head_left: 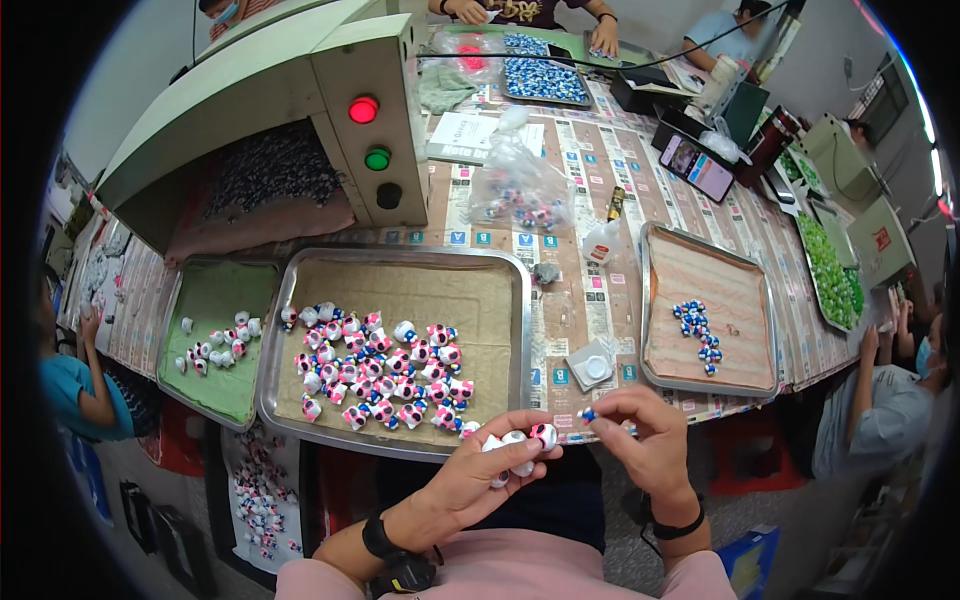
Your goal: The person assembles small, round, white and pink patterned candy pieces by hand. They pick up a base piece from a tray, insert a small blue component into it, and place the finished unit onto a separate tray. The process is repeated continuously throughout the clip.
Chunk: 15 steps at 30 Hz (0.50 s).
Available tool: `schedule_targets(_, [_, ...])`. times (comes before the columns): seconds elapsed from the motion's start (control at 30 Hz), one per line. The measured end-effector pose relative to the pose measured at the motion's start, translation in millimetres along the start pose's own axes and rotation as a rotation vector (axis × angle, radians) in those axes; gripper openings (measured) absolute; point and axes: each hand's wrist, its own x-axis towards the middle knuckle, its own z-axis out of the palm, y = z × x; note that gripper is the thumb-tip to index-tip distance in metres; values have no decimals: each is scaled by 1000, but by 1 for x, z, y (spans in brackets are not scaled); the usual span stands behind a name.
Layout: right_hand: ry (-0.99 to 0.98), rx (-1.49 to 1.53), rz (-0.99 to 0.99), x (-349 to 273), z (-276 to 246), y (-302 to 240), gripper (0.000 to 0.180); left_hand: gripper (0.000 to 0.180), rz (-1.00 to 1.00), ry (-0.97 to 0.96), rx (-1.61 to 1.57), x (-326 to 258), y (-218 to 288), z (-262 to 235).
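Left hand (468, 482) cupped, fingers curled round several white toy heads (519, 452), apparently keeping cluster together; pink-and-black face (543, 435) outermost, toward right hand (652, 440)

Right thumb and fingers pinching small blue-and-white piece (588, 414), near heads but apart; tip grip probably suits its size, leaves it exposed

Large tray (475, 290) on table just beyond left hand, likely for short reach, bearing pink-and-white figures (372, 384); pink-lined tray (735, 350) rightward, raised rim probably keeping blue-and-white pieces (695, 320) separate
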Motion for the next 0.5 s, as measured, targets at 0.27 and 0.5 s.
schedule_targets(0.27, [-43, 303, 136, -17, 11, 0, 19, 33, 83, -27, 138, 2, -5, 5])
schedule_targets(0.5, [-84, 262, 155, -19, 9, 4, 18, 32, 93, 4, 200, 1, -6, 8])
